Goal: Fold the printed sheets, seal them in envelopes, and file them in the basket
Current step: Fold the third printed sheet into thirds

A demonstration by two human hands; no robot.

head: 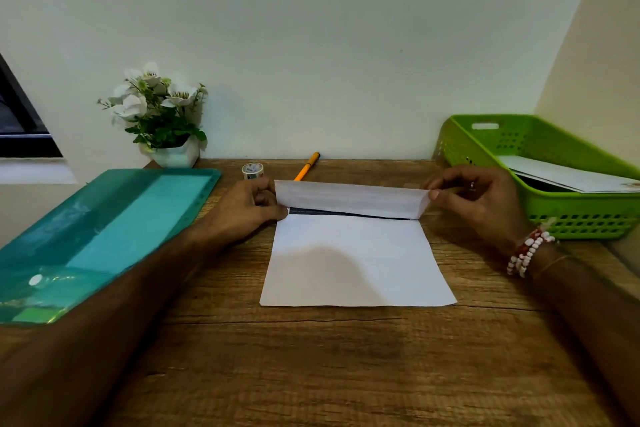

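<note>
A white printed sheet [356, 260] lies in the middle of the wooden desk [311, 357], its far edge lifted and bent toward me as a flap. My left hand [249, 208] pinches the flap's left corner. My right hand [478, 198] pinches the right corner between thumb and fingers. A dark printed band shows under the raised flap. The green plastic basket [568, 222] stands at the right against the wall and holds a white envelope [568, 177].
A teal plastic folder [104, 232] lies at the left of the desk. A white pot of flowers [162, 121], a small roll of tape [252, 170] and an orange pen [306, 166] stand along the back wall.
</note>
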